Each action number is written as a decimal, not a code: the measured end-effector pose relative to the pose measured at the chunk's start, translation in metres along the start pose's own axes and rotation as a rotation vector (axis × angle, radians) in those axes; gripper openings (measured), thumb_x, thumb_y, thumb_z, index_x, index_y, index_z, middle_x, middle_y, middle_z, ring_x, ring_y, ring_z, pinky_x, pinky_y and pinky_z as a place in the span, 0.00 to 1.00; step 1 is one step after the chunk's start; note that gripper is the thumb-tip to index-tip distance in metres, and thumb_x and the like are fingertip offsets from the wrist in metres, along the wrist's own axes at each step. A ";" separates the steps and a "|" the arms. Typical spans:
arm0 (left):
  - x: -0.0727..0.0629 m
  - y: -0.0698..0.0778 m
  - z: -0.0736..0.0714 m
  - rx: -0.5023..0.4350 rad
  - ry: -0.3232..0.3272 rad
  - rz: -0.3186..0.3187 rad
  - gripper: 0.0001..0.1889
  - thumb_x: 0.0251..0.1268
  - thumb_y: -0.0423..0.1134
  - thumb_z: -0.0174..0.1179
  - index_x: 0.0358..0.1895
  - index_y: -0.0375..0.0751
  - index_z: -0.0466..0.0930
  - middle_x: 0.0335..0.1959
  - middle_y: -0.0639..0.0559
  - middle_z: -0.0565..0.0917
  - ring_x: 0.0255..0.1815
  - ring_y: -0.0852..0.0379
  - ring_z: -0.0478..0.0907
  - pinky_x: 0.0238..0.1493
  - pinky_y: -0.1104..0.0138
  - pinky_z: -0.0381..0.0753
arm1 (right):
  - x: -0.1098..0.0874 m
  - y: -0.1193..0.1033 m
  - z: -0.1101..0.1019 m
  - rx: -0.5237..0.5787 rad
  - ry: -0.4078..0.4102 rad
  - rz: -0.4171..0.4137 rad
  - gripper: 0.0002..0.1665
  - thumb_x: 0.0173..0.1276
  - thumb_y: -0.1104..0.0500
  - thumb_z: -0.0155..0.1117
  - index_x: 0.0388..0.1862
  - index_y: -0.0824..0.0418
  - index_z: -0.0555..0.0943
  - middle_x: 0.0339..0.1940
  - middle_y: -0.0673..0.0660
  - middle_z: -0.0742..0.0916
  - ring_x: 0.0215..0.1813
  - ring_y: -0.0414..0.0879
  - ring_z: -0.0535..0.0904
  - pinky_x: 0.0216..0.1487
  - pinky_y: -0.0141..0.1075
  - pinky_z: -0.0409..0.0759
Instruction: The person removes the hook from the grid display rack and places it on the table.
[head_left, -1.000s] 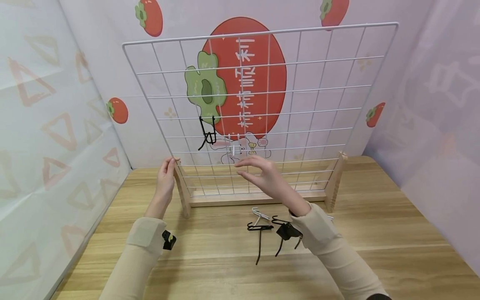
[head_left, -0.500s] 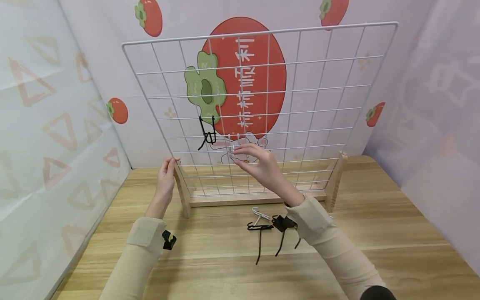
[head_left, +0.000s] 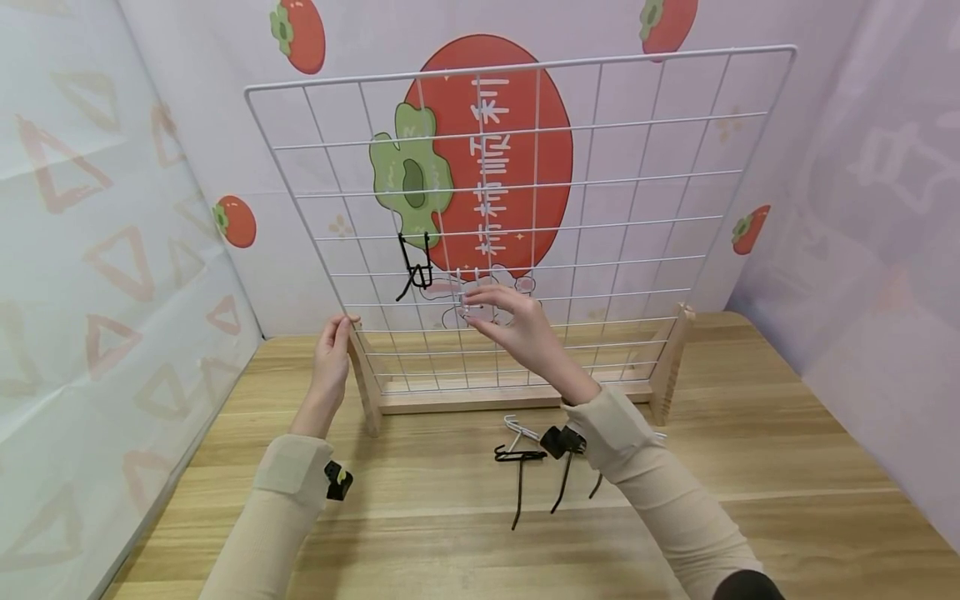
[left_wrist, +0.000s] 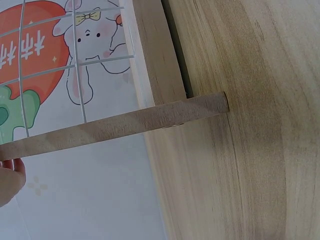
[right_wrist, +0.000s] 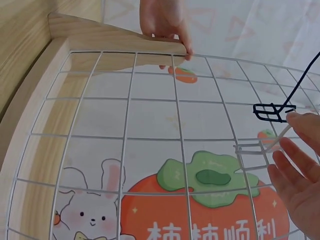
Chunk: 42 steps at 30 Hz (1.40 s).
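A white wire grid panel [head_left: 597,222] stands in a wooden stand [head_left: 517,400]. At its left side, my left hand [head_left: 330,358] grips the top end of the stand's upright [left_wrist: 120,122], thumb toward me; the left wrist view shows only a few of its fingers. My right hand [head_left: 517,329] has thumb and fingertips around the prong of a white wire hook [right_wrist: 252,148] that hangs on the grid. Fingers partly hide this hook in the head view. Left of it and a little higher, a black wire hook [head_left: 418,275] also hangs on the grid.
On the wooden table [head_left: 420,517], in front of the stand, lie a white hook [head_left: 521,427], a black hook [head_left: 520,475] and more black hooks partly under the right forearm. A printed backdrop [head_left: 622,92] stands behind the grid.
My right hand has moved slightly left and up, from just beside the white hook to around its prong. The left hand stays on the stand.
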<state>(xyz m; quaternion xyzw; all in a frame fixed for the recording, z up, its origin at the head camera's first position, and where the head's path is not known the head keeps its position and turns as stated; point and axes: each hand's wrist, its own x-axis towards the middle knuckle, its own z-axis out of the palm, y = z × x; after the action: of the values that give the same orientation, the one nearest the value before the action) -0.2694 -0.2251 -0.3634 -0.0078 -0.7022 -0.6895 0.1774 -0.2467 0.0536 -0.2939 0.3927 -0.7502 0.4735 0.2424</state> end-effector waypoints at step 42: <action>0.001 -0.003 0.001 -0.005 0.016 0.006 0.07 0.69 0.44 0.41 0.39 0.49 0.68 0.43 0.61 0.69 0.60 0.60 0.57 0.63 0.66 0.51 | 0.006 -0.001 0.011 0.049 0.153 -0.084 0.09 0.54 0.72 0.61 0.36 0.72 0.79 0.36 0.63 0.83 0.40 0.51 0.79 0.44 0.34 0.76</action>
<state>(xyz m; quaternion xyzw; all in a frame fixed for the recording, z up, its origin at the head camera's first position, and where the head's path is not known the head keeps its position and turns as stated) -0.2707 -0.2248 -0.3657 -0.0051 -0.6989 -0.6909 0.1852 -0.2492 0.0412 -0.2934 0.3923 -0.7006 0.5098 0.3088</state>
